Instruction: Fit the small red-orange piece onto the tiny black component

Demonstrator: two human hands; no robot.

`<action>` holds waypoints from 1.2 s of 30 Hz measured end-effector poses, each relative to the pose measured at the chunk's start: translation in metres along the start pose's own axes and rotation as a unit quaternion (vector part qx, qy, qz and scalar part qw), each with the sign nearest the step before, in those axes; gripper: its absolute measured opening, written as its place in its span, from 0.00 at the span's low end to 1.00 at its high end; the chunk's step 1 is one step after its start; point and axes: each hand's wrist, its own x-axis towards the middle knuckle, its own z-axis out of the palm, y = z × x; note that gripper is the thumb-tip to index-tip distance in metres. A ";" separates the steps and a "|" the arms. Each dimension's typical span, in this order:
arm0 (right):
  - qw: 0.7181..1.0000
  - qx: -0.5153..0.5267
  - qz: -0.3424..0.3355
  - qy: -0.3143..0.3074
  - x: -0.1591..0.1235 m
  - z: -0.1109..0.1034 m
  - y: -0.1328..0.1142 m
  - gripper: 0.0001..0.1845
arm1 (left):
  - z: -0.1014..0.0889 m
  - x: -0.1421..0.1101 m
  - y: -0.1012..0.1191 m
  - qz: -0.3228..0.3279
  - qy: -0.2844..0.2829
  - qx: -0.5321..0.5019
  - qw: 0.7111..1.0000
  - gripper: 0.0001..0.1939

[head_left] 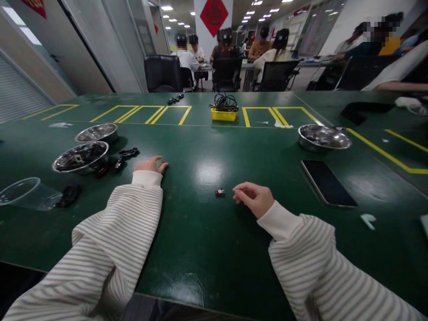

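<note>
My left hand point(149, 165) reaches out over the table with its thumb and fingers apart. A tiny red piece point(163, 162) shows by the thumb; whether the hand touches it I cannot tell. My right hand point(256, 196) hovers low over the table, its thumb and fingertips drawn together. Anything between those fingertips is too small or hidden to make out. Just left of them, a small red and silver part point(220, 192) lies on the green tabletop point(200, 236), apart from both hands.
Left: steel bowl of black parts point(80, 158), second steel bowl point(96, 133), loose black pieces point(129, 153), clear plastic cup point(30, 196) on its side. Right: phone point(327, 183), steel bowl point(324, 138). Farther back, a yellow box point(224, 116) holds black cables. People sit beyond.
</note>
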 end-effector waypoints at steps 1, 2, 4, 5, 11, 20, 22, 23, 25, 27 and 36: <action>1.000 0.001 0.001 0.001 0.000 0.000 0.001 0.10 | 0.002 0.004 -0.007 -0.018 0.018 0.010 1.000 0.27; 1.000 0.004 0.002 0.001 0.000 0.001 0.002 0.10 | 0.005 0.006 -0.011 -0.039 0.036 0.023 0.998 0.24; 1.000 0.011 0.003 0.001 0.000 0.001 0.003 0.10 | 0.009 0.010 -0.011 -0.053 0.046 0.032 0.997 0.19; 1.000 0.015 0.004 0.001 0.000 0.001 0.003 0.10 | 0.011 0.010 -0.007 -0.043 0.043 0.019 0.998 0.18; 0.997 0.058 0.036 -0.031 0.001 0.003 -0.002 0.12 | 0.011 -0.024 0.061 0.082 0.034 -0.158 0.983 0.17; 0.957 0.250 0.101 -0.110 0.001 0.015 -0.005 0.12 | 0.003 -0.100 0.149 0.301 -0.048 -0.313 0.900 0.15; 0.961 0.241 0.103 -0.092 0.002 0.013 -0.005 0.11 | 0.004 -0.097 0.145 0.286 -0.055 -0.285 0.913 0.19; 0.964 0.231 0.102 -0.078 0.002 0.012 -0.005 0.11 | 0.005 -0.094 0.143 0.270 -0.064 -0.258 0.925 0.22; 0.974 0.199 0.098 -0.050 0.004 0.010 -0.004 0.11 | 0.008 -0.087 0.139 0.223 -0.088 -0.181 0.954 0.28; 0.982 0.163 0.095 -0.024 0.005 0.007 -0.003 0.11 | 0.010 -0.082 0.138 0.179 -0.120 -0.098 0.971 0.28; 0.995 0.073 0.072 -0.014 0.005 0.009 0.001 0.12 | 0.013 -0.086 0.141 0.228 -0.104 -0.106 0.962 0.16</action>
